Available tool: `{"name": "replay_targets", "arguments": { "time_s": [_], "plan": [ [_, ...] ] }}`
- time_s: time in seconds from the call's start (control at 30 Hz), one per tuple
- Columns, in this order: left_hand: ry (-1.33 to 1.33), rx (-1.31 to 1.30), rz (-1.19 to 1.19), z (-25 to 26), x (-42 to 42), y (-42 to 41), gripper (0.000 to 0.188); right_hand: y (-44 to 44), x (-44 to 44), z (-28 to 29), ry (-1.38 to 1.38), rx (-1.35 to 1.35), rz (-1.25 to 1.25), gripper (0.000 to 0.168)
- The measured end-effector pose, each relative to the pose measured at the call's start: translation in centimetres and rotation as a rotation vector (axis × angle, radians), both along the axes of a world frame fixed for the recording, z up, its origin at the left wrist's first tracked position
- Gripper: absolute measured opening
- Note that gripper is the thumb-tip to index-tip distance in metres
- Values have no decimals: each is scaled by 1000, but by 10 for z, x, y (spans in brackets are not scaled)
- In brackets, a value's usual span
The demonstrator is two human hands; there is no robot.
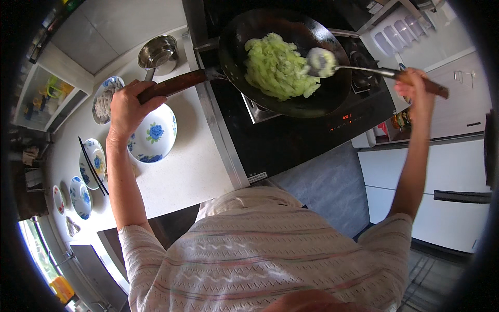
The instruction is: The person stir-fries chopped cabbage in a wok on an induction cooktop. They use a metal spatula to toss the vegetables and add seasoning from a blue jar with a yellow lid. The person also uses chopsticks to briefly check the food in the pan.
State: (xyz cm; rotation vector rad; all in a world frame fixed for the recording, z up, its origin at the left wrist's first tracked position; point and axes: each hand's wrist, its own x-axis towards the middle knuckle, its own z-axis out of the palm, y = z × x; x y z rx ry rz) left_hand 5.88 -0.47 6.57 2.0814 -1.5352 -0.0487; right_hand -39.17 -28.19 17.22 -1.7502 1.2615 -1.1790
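Note:
My left hand (pixel 134 105) grips the wooden handle (pixel 175 85) of a dark wok (pixel 312 107), which sits tilted over the cooktop. Pale green sliced vegetable (pixel 273 68) lies heaped in the wok, mostly towards its left side. My right hand (pixel 415 87) is closed around the wooden grip of a long metal ladle (pixel 364 69). The bowl of the ladle, blurred and with some green pieces on it, touches the right edge of the heap.
On the counter (pixel 199 156) at left stand a steel saucepan (pixel 158 56), a flowered plate (pixel 156 134), a dish of pale sliced food (pixel 104 105), a bowl (pixel 92 162) with black chopsticks (pixel 93 167) across it, and a smaller flowered bowl (pixel 80 197). The black glass cooktop (pixel 273 148) shows lit red digits.

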Motion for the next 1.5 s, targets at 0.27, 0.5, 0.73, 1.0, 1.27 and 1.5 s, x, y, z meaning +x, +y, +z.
{"name": "replay_targets", "arguments": {
  "time_s": [0.27,0.5,0.73,1.0,1.27,1.5],
  "plan": [
    [-28,22,43,-3,-3,0,30,-24,38,5,78,193,184,28],
    [-19,-30,-1,-7,-1,0,29,-35,53,-10,-15,-121,365,23],
    [-33,-3,17,-5,-1,-3,30,-16,59,-30,-78,-25,533,19],
    [-2,5,44,-4,-6,-2,31,32,15,-30,-216,109,323,20],
    [12,38,27,-2,-2,-5,28,21,10,-119,-422,405,19,35],
    [8,5,55,-1,-8,-2,31,17,-15,-94,-292,311,-72,36]
  ]
}}
